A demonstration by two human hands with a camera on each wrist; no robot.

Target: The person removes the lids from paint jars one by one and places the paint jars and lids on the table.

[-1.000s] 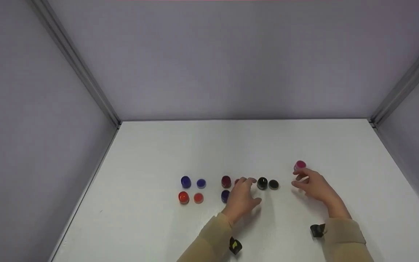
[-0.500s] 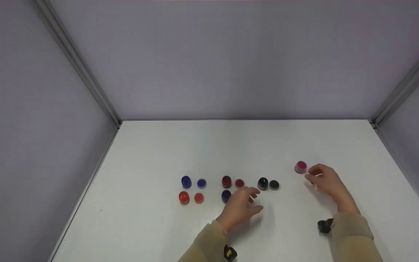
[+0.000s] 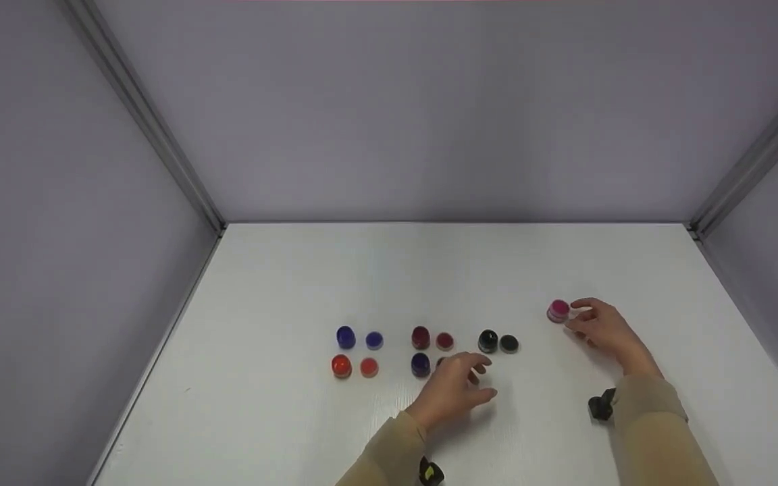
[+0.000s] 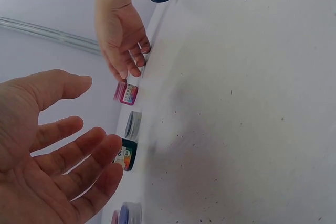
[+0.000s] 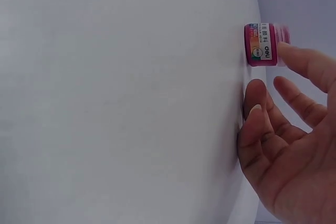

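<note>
Right hand (image 3: 602, 329) sits at the right of the white table (image 3: 429, 270), fingers loosely spread, nothing held; its index fingertip (image 5: 294, 56) touches the side of the pink paint pot (image 3: 558, 310), which stands upright, lid on, well apart from the other pots. Thumb rests near the table surface just below the pot in the right wrist view. Left hand (image 3: 453, 388) hovers open, palm down, fingers relaxed and spread, holding nothing, just in front of the dark blue pot (image 3: 419, 364) and partly covering a small lid beside it. Behind it: dark red pot (image 3: 420, 337) with its red lid (image 3: 444, 341) beside, black pot (image 3: 487, 341) with black lid (image 3: 509, 343) beside. Further left: blue pot (image 3: 345, 336) and blue lid (image 3: 374, 340), orange pot (image 3: 341, 366) and orange lid (image 3: 369, 367). Grey walls surround the table.
</note>
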